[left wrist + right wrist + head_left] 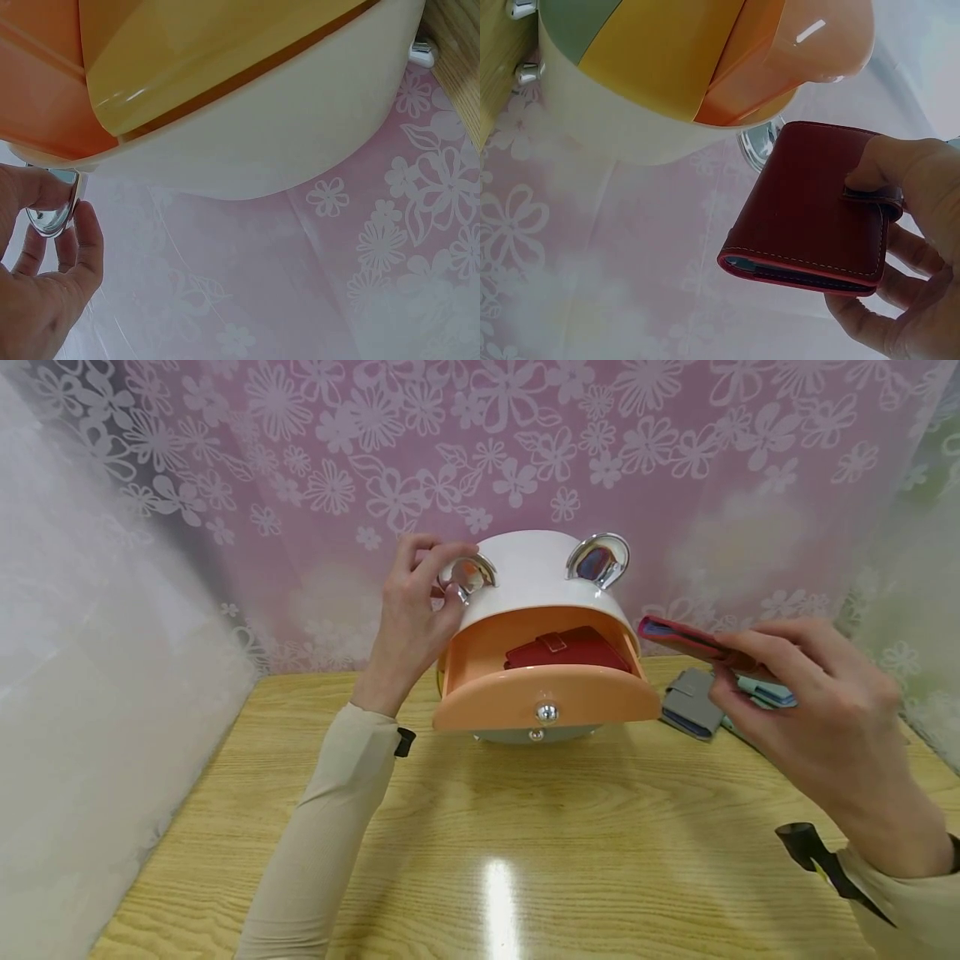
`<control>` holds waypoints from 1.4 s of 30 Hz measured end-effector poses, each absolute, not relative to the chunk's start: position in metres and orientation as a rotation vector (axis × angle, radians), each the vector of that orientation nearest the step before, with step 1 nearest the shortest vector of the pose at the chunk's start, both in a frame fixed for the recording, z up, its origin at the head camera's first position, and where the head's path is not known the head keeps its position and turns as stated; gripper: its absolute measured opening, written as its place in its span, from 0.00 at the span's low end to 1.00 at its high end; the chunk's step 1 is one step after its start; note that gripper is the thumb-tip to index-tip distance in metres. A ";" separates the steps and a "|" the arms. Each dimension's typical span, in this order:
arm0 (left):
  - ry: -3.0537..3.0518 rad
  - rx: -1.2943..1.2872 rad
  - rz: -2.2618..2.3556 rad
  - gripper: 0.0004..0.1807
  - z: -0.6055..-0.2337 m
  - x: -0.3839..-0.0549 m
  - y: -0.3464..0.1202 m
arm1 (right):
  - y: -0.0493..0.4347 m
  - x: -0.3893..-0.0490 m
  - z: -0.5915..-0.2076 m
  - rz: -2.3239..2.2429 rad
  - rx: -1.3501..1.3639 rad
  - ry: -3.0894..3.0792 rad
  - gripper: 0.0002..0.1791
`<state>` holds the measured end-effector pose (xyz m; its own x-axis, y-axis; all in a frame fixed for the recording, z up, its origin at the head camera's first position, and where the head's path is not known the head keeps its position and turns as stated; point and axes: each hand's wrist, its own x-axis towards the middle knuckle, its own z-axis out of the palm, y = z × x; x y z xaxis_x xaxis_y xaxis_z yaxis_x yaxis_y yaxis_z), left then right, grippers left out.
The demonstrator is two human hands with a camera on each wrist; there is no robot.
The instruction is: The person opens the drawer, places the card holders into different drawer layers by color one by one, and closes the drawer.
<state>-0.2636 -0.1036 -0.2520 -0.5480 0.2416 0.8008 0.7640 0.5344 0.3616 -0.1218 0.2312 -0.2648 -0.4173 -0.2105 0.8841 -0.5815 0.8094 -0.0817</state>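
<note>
A white cabinet (528, 564) with silver ears stands near the back of the table, its orange top drawer (487, 700) pulled out. Inside that drawer lies a red wallet (573, 649) with a strap. My left hand (420, 610) pinches the cabinet's left silver ear (480, 572) between thumb and fingers; the left wrist view shows this ear (51, 217) too. Right of the drawer, my right hand (825, 702) holds a second, dark red wallet (802, 210) in the air, thumb on its strap and fingers beneath.
A grey wallet (692, 702) lies on the wooden table (420, 860) right of the cabinet, beside a mint-green wallet (765, 692) partly hidden by my right hand. Behind the cabinet hangs a pink flowered curtain (480, 460). Below the orange drawer are yellow and green drawer fronts.
</note>
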 end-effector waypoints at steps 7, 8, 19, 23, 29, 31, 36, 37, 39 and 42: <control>-2.066 -0.813 -0.953 0.21 -0.251 -0.263 -0.103 | 0.225 -0.124 -0.263 0.454 0.625 -1.988 0.28; -2.065 -0.814 -0.956 0.21 -0.251 -0.263 -0.103 | 0.224 -0.124 -0.262 0.452 0.632 -1.987 0.28; -2.062 -0.811 -0.961 0.22 -0.251 -0.264 -0.103 | 0.217 -0.129 -0.256 0.424 0.683 -2.001 0.27; -2.064 -0.809 -0.960 0.22 -0.251 -0.263 -0.103 | 0.214 -0.130 -0.254 0.420 0.705 -1.995 0.27; -2.067 -0.810 -0.968 0.22 -0.251 -0.263 -0.103 | 0.209 -0.132 -0.248 0.359 0.746 -2.009 0.26; -2.063 -0.809 -0.970 0.22 -0.252 -0.263 -0.104 | 0.206 -0.133 -0.246 0.335 0.761 -2.013 0.26; -2.051 -0.809 -0.974 0.22 -0.252 -0.264 -0.104 | 0.202 -0.136 -0.243 0.338 0.793 -2.011 0.27; -2.050 -0.811 -0.974 0.22 -0.252 -0.264 -0.104 | 0.201 -0.137 -0.242 0.332 0.798 -2.013 0.28; -2.050 -0.813 -0.974 0.22 -0.252 -0.264 -0.104 | 0.200 -0.138 -0.240 0.307 0.811 -2.028 0.28; -2.053 -0.814 -0.977 0.22 -0.252 -0.264 -0.103 | 0.199 -0.140 -0.236 0.287 0.827 -2.064 0.21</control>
<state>-0.2639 -0.1033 -0.2523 -0.5490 0.2321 0.8029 0.7694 0.5157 0.3770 -0.1395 0.1993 -0.2361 -0.4013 -0.4511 0.7972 -0.6512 0.7526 0.0981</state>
